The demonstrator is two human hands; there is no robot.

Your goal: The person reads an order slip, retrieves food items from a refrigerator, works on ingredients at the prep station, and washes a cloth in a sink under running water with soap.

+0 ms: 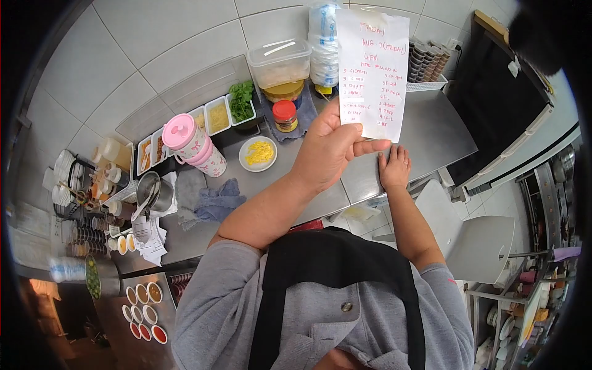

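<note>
Your left hand (327, 148) is closed in a pinch: the thumb presses the lower left corner of a handwritten list (376, 74), the other fingers fold behind and below it. The list stands upright above the counter, its red lettering, headed "Friday", turned toward you, presumably so that you can read it. Your right hand (396, 166) lies palm down near the edge of the stainless-steel counter (431, 117), fingers lightly spread and gripping nothing; it appears to serve as a prop. Beyond the left hand stand a red-lidded jar (285, 116) and a white bowl (249, 165) of yellow shreds, then leafy greens (241, 102) in a white container, one of a row apparently arranged for easy reach. Two pink lidded tumblers (179, 131) stand before that row; a crumpled blue cloth (220, 200) lies nearer you. At far left, sauce-filled cups (142, 314) are grouped in rows on another steel surface. Grey tile (197, 31) backs the counter; a light-coloured chair (481, 246) stands to your right, with loaded shelving (505, 320) beyond.
</note>
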